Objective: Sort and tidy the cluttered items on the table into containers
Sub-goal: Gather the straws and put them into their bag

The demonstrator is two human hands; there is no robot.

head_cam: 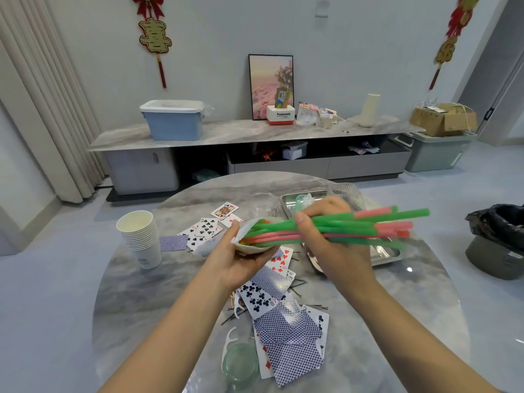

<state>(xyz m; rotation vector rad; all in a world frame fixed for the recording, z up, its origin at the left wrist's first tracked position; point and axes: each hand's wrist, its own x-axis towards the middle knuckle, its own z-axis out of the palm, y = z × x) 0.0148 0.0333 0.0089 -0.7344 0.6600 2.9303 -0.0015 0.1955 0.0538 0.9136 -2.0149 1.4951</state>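
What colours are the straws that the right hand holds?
The straws are green and pink, seen in the head view.

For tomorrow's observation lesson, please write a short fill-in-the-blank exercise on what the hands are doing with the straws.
1. The right hand grips a bundle of green and ____ straws.
2. The left hand holds a white paper ____ around the straws' ends.
3. A stack of paper cups stands on the table's ____ side.

Missing words: pink; cup; left
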